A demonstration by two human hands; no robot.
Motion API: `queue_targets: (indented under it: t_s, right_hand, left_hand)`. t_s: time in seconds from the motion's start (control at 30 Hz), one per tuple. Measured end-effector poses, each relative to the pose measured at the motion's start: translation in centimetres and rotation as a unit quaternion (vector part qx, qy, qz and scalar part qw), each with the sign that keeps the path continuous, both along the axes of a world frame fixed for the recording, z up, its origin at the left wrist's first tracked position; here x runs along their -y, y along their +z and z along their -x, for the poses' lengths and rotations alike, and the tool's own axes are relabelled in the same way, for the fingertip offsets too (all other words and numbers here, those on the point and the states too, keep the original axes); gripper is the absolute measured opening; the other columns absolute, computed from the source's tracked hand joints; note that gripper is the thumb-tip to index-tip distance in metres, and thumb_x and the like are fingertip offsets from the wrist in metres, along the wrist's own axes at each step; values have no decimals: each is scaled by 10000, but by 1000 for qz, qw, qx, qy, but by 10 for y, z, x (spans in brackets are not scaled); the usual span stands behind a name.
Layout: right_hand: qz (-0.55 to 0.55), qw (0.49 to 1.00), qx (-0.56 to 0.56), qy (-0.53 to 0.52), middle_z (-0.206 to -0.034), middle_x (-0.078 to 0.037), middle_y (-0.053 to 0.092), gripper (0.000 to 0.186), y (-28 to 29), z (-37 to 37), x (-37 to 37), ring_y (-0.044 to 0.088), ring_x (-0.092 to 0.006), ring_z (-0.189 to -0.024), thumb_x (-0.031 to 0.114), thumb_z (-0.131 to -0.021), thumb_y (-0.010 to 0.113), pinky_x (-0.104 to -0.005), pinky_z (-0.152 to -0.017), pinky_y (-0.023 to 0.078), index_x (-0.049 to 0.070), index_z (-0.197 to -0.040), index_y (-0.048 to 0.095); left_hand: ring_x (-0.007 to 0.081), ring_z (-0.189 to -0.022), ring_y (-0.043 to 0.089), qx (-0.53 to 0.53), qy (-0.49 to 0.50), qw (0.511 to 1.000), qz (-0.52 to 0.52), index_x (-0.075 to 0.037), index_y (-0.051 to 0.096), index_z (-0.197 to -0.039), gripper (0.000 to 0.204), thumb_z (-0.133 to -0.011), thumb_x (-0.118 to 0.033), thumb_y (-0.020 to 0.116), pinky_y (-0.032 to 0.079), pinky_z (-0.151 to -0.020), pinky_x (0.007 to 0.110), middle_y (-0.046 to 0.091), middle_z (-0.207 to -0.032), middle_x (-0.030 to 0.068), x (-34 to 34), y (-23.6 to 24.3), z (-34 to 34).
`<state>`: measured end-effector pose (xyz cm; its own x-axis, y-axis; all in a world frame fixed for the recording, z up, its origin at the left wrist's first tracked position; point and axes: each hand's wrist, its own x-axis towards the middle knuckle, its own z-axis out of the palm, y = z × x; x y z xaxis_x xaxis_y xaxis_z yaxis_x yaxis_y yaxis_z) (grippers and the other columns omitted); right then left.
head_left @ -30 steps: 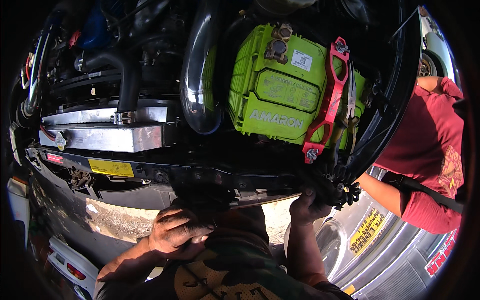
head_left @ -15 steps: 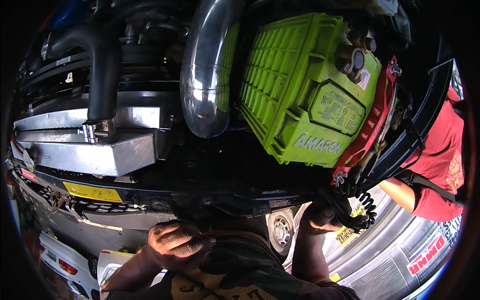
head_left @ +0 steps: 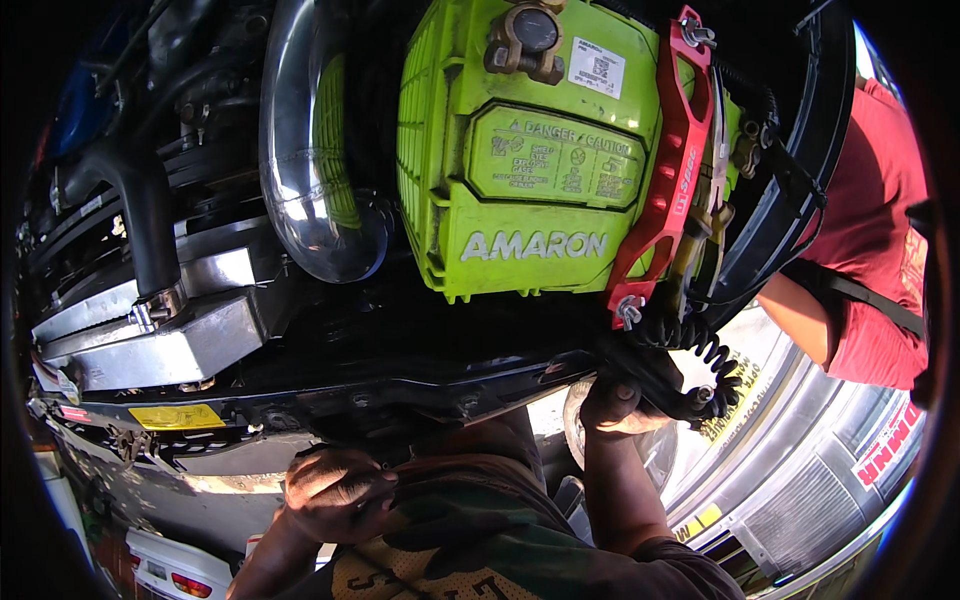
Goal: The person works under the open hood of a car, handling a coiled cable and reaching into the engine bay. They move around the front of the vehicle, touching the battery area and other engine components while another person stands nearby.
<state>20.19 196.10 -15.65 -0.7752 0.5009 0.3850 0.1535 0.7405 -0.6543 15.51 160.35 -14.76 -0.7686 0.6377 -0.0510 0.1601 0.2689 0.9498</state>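
Black coiled cord near a wing nut: possible snag.
Head view: at four o'clock, the right hand clamps its fingers on the cord; pulling could catch loops on the wing nut at three. At seven, the left hand has fingers curled together, contents hidden.

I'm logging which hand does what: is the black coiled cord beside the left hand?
No, the cord is by the right hand, well apart from the left hand.
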Motion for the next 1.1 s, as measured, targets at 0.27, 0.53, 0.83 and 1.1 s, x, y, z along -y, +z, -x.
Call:
queue_targets:
  t_s: [0.27,0.53,0.83,1.1]
  right_hand:
    - [-15,996,81,39,-776,-117,702,634,5,-5,-4,691,-221,-678,567,-994,644,-320,-640,518,-65,-968,679]
    - [-24,997,71,33,-846,-146,730,641,6,-3,-3,709,-238,-758,580,-1004,618,-355,-698,542,-59,-989,665]
    - [-77,994,67,35,-866,-155,715,566,5,-2,-4,677,-259,-804,488,-1024,564,-368,-780,509,-64,-1033,685]
    - [-32,998,-13,54,-882,-166,704,467,-4,-1,-5,704,-273,-800,342,-999,617,-346,-782,552,-106,-1132,598]
  left_hand:
    - [224,-799,771,-4,-7,1000,7,-107,782,-968,282,-689,-125,823,616,-665,343,760,-884,47,-2,1,-1]
    - [224,-831,773,-14,7,1000,-16,-107,795,-972,315,-662,-137,836,615,-688,335,772,-934,47,-3,-1,-2]
    - [215,-850,769,-6,7,999,-37,-108,808,-993,335,-660,-122,848,624,-720,331,773,-940,29,-2,-1,1]
    - [227,-861,769,1,19,999,-44,-100,806,-1000,302,-714,-134,893,621,-727,337,770,-940,38,-1,-1,-2]
